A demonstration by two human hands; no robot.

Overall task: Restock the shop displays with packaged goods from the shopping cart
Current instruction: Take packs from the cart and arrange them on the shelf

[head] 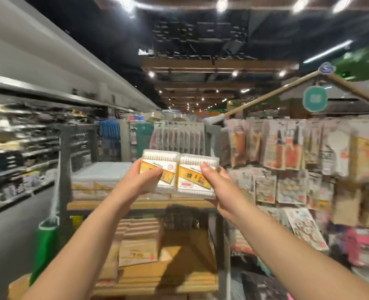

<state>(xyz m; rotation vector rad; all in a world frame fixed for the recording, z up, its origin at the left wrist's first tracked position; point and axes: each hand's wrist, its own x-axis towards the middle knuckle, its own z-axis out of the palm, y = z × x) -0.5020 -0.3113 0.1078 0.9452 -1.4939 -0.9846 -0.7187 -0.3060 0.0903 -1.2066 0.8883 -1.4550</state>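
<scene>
Head view: two clear plastic boxes of cotton swabs held side by side, edges touching, raised in front of a wooden display shelf. Left hand gripping the left box at its outer edge, thumb over the orange label; right hand gripping the right box likewise. Probably light, stiff, thin-walled and smooth, so slippery; best pinched at the side edges. Similar boxes stacked on the shelf behind. Hanging packets at right, blurred.

A green broom stands left of the aisle beneath a teal hanging sign.
</scene>
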